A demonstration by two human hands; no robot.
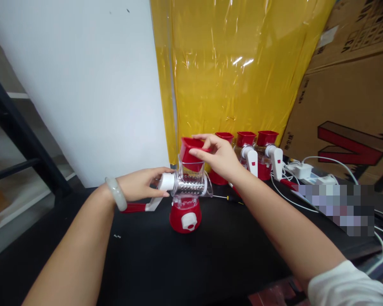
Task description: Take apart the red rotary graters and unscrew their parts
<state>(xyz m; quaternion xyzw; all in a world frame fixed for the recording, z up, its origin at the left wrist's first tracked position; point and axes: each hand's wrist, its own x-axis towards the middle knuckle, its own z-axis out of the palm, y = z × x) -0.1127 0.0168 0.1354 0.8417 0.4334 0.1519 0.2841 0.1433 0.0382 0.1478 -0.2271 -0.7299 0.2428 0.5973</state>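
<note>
Left hand (140,183): you clasp the crank (153,204), 9 o'clock.
Right hand (218,155): pinches hopper (189,154), 12 o'clock.
Risk: an uneven pull could tip your grater (188,199).

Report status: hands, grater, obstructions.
Left hand at crank hub. Right hand pinching red hopper rim. Grater upright on black table; three more graters behind.

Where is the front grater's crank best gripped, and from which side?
Likely at its red grip, coming from the left: it sticks out sideways, clear of the red base, with free room around it. The left hand sits above it at the white hub; the right hand holds the hopper.
</note>
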